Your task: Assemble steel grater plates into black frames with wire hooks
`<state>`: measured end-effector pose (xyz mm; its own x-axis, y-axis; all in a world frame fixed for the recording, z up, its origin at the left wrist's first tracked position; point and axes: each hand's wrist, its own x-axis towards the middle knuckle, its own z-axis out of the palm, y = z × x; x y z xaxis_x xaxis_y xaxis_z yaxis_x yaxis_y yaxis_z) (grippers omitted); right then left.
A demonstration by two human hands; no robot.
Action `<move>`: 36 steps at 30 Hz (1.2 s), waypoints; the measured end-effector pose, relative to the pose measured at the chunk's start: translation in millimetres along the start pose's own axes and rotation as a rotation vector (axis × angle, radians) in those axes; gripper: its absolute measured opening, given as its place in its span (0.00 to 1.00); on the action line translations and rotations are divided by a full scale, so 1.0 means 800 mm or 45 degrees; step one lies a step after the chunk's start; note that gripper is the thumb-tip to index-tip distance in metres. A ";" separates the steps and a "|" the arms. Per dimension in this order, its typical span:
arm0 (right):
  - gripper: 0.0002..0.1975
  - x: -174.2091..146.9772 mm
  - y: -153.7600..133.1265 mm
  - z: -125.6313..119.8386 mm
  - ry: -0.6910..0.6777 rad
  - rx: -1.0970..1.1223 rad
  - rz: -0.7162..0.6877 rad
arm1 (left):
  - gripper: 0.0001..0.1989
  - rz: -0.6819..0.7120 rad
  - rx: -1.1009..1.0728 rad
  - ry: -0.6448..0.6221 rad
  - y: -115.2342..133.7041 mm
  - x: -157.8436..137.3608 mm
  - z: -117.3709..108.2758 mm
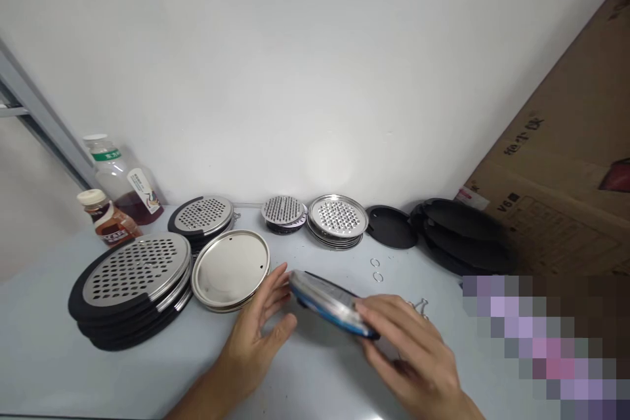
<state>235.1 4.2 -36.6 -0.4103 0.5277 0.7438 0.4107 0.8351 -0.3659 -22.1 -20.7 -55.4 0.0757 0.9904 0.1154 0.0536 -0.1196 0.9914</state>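
My right hand grips the right edge of a round metal grater, tilted above the table, with a dark rim and a blue strip along its side. My left hand is open by the grater's left end, fingers apart; whether a fingertip touches it I cannot tell. Left of that hand, plain round metal plates lie stacked. Two small metal rings lie on the table beyond the grater. A wire clip is partly hidden behind my right hand.
Stacked black-rimmed graters stand at left, another stack behind. Small grating discs, metal grater plates, a black disc and black round trays line the wall. Bottles stand at back left; a cardboard box rises at right.
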 end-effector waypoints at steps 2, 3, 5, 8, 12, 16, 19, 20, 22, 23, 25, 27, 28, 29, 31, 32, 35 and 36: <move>0.31 -0.002 -0.006 -0.002 -0.142 -0.069 -0.150 | 0.33 -0.048 -0.122 -0.076 0.001 -0.002 -0.001; 0.29 -0.004 -0.009 -0.002 -0.207 -0.109 -0.182 | 0.35 -0.081 -0.142 -0.105 0.001 -0.002 -0.001; 0.24 -0.005 -0.014 -0.001 -0.346 -0.165 -0.205 | 0.37 -0.132 -0.068 -0.131 0.001 -0.002 -0.002; 0.18 -0.008 -0.016 0.004 -0.512 -0.219 -0.191 | 0.36 -0.103 0.256 -0.143 0.002 -0.001 -0.005; 0.19 -0.018 -0.009 0.012 -0.537 -0.266 -0.236 | 0.40 -0.029 0.701 -0.173 0.005 -0.003 -0.009; 0.23 -0.024 -0.007 0.009 -0.580 -0.172 -0.143 | 0.43 0.046 0.877 -0.194 0.006 -0.008 -0.008; 0.32 -0.016 -0.001 -0.006 -0.609 -0.027 0.102 | 0.41 0.113 0.927 -0.222 0.007 -0.011 -0.006; 0.37 -0.010 0.003 -0.013 -0.636 0.007 0.214 | 0.41 0.123 0.942 -0.231 0.008 -0.011 -0.007; 0.48 0.004 0.017 -0.025 -0.741 0.053 0.445 | 0.40 0.131 0.977 -0.247 0.009 -0.011 -0.008; 0.53 0.013 0.026 -0.030 -0.790 0.094 0.504 | 0.39 0.133 0.993 -0.251 0.009 -0.010 -0.008; 0.57 0.028 0.042 -0.033 -0.845 0.192 0.542 | 0.38 0.142 1.010 -0.251 0.008 -0.009 -0.010; 0.57 0.038 0.055 -0.031 -0.854 0.284 0.546 | 0.37 0.142 1.012 -0.233 0.005 -0.008 -0.011; 0.56 0.041 0.058 -0.029 -0.847 0.315 0.546 | 0.37 0.132 1.012 -0.218 0.004 -0.007 -0.011; 0.55 0.043 0.060 -0.026 -0.833 0.334 0.548 | 0.37 0.116 1.014 -0.204 0.004 -0.006 -0.011; 0.55 0.042 0.060 -0.021 -0.799 0.351 0.552 | 0.37 0.084 1.021 -0.184 0.003 -0.005 -0.011; 0.54 0.041 0.060 -0.020 -0.782 0.357 0.552 | 0.37 0.074 1.023 -0.173 0.004 -0.004 -0.010; 0.55 0.037 0.057 -0.018 -0.757 0.392 0.541 | 0.36 0.062 1.019 -0.147 0.005 -0.003 -0.008; 0.55 0.036 0.057 -0.018 -0.754 0.399 0.538 | 0.37 0.062 1.017 -0.143 0.005 -0.003 -0.008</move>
<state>254.0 55.1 -23.9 -0.6719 0.7312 0.1179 0.4159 0.5042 -0.7569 -28.5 -23.2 -51.7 0.1937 0.9750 0.1085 0.7397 -0.2178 0.6367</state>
